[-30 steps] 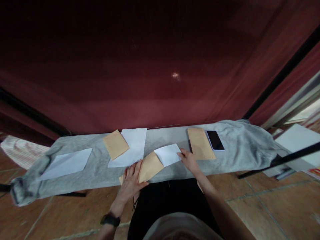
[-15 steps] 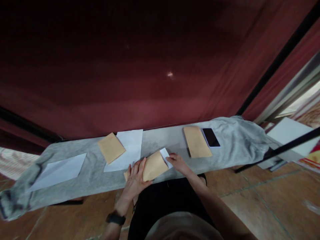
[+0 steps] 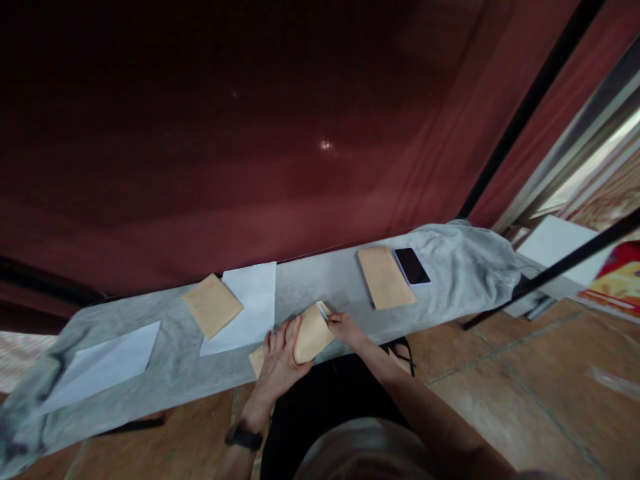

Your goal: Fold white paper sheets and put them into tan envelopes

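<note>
A brown paper envelope (image 3: 315, 333) lies tilted at the near edge of the cloth-covered bench, its mouth towards my right. My left hand (image 3: 283, 357) rests over its left part and grips it, with the thumb along the lower side. At the mouth my right hand (image 3: 343, 327) is closed in a pinch on a folded white paper (image 3: 323, 311). Only a thin strip of that paper shows; the rest is inside the envelope or behind my fingers. Left of my left hand, a brown corner (image 3: 257, 360) sticks out from under it.
White sheets (image 3: 250, 303) and a flat brown envelope (image 3: 213, 307) overlap on the left, with another white sheet (image 3: 105, 363) farther left. On the right lie a brown envelope (image 3: 386, 277) and a phone (image 3: 413, 267). Black metal poles (image 3: 530, 113) frame the grey cloth (image 3: 320, 283).
My right hand has moved left against the envelope's mouth, and the white paper has slid deeper in. My left hand stays on the envelope. The whole view has shifted slightly.
</note>
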`<state>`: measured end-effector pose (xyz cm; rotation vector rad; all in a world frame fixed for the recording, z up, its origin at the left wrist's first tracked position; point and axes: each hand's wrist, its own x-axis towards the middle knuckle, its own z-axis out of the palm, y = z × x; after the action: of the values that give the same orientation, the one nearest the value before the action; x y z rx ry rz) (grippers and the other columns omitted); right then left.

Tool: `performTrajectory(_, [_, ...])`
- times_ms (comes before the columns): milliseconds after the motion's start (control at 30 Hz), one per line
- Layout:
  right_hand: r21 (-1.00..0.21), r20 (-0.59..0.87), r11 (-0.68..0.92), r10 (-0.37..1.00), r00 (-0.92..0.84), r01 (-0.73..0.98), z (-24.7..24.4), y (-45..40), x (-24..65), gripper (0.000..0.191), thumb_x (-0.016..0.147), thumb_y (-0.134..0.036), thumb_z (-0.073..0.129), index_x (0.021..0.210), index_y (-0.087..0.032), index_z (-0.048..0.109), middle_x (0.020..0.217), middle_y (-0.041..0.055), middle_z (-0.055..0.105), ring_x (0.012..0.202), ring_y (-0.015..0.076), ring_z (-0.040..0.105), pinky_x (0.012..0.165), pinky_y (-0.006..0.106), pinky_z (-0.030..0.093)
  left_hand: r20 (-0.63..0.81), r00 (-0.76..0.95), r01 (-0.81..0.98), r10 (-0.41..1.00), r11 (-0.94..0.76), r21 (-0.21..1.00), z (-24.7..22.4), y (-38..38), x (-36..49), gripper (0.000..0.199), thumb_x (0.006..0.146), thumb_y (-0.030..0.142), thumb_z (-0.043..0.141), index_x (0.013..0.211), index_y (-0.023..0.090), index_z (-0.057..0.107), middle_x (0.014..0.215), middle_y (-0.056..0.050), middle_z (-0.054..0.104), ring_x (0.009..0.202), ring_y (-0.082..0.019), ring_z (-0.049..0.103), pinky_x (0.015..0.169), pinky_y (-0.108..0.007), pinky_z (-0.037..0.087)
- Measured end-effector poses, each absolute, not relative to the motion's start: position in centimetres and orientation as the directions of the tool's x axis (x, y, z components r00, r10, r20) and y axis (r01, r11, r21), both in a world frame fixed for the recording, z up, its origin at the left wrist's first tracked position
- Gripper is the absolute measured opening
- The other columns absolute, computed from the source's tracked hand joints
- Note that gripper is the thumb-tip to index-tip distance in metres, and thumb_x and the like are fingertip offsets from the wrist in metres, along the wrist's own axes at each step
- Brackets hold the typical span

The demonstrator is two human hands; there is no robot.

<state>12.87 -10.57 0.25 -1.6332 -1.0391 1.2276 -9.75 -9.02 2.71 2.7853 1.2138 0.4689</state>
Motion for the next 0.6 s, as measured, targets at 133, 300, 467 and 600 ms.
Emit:
performTrajectory(133, [-0.933, -0.319, -0.335, 0.939, 0.131, 0.134, 0.16, -10.76, 13.19, 0.017, 0.076, -0.025, 0.059, 0.062, -0.02, 0.068, 0.059, -0.0007, 0.061, 0.064, 0.017, 0.058, 0.061, 0.026, 0.044, 0.259, 0.664, 0.687, 0.702, -0.709, 0.16, 2.9, -9.02, -9.2, 0.103, 0.074, 0.034, 0.071, 0.162, 0.019, 0.02, 0.148, -0.019, 0.048, 0.135, -0.037, 0.046, 0.118, -0.056, 0.024])
performTrajectory(300, [-0.931, -0.324, -0.339, 0.938, 0.123, 0.137, 0.18, -10.65, 13.22, 0.014, 0.074, -0.022, 0.061, 0.063, -0.019, 0.069, 0.059, -0.0017, 0.061, 0.063, 0.0161, 0.058, 0.062, 0.026, 0.045, 0.267, 0.685, 0.663, 0.678, -0.732, 0.157, 3.08, -8.82, -9.25, 0.099, 0.076, 0.033, 0.07, 0.161, 0.018, 0.022, 0.149, -0.019, 0.048, 0.134, -0.036, 0.048, 0.117, -0.054, 0.026])
performTrajectory(467, [-0.94, -0.275, -0.31, 0.935, 0.223, 0.145, 0.14, -10.82, 12.86, 0.011, 0.074, -0.018, 0.06, 0.067, -0.018, 0.068, 0.062, -0.0021, 0.062, 0.065, 0.0162, 0.058, 0.064, 0.026, 0.044, 0.257, 0.7, 0.655, 0.666, -0.743, 0.14, 2.93, -8.64, -9.51, 0.102, 0.076, 0.033, 0.072, 0.162, 0.02, 0.019, 0.149, -0.019, 0.047, 0.133, -0.036, 0.048, 0.118, -0.054, 0.024])
performTrajectory(600, [-0.953, -0.219, -0.271, 0.924, 0.314, 0.133, 0.15, -11.22, 12.75, 0.007, 0.071, -0.013, 0.061, 0.072, -0.02, 0.063, 0.07, -0.0028, 0.064, 0.07, 0.0162, 0.059, 0.069, 0.026, 0.045, 0.254, 0.709, 0.645, 0.657, -0.751, 0.141, 2.88, -8.59, -9.55, 0.104, 0.075, 0.033, 0.074, 0.162, 0.022, 0.02, 0.151, -0.018, 0.046, 0.134, -0.037, 0.048, 0.119, -0.055, 0.023])
